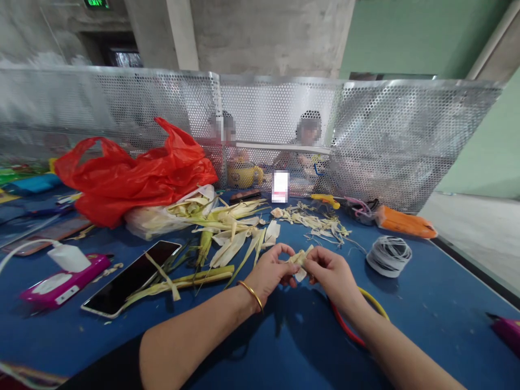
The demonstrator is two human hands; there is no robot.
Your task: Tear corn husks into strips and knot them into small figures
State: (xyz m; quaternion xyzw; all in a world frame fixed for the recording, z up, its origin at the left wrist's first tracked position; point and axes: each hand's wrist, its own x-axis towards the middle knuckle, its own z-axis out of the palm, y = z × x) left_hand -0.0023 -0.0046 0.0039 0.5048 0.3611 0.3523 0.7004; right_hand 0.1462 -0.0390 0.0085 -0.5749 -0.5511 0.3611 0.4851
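Note:
Both hands meet over the blue table, closed on a small pale piece of corn husk point(299, 260). My left hand point(278, 265), with a gold bangle at its wrist, pinches the husk from the left. From the right, my right hand point(327, 269) grips its other end between thumb and fingers. Part of the husk is hidden by the fingers. Loose corn husks point(231, 246) lie left of my hands, some pale and some green. Beyond them is a heap of husk scraps point(312, 219). Beneath my right forearm rests a red and yellow ring point(345, 322), partly covered.
A grey string roll point(389, 255) and an orange packet point(406, 222) lie right. To the left are a phone point(134, 276), a magenta power strip point(65, 281) and a red plastic bag point(142, 173). A perforated metal screen point(276, 108) bounds the back, with two people behind it.

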